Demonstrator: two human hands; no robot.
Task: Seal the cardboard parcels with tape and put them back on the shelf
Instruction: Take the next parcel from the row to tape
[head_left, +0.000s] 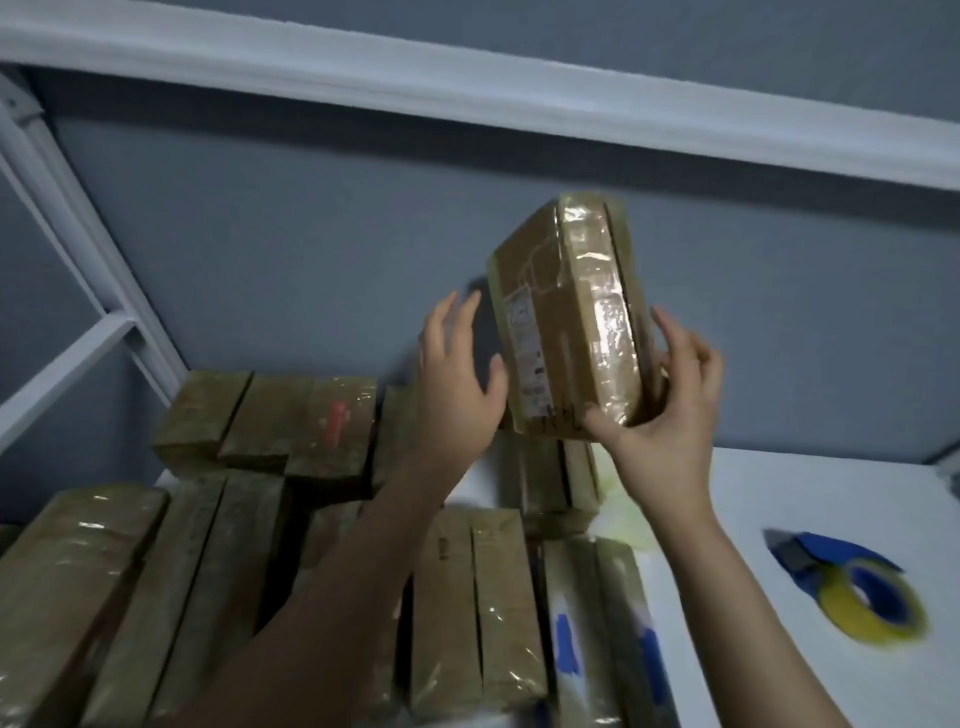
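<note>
Left forearm (337, 597), right forearm (743, 597) bare; left grip (457, 384), right grip (667, 415) bare.

A grey-blue wall (322, 249) fills the back, flat and dimly lit. A white upper shelf (467, 83) runs across it, slanting down to the right (the camera is tilted). At the left stands a white frame (65, 208) with a crossbar, probably metal. At lower right lies the white lower shelf (810, 499).

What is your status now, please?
Right grip holds taped parcel aloft. Left grip open beside it. Stacked parcels below; tape dispenser at right.
</note>
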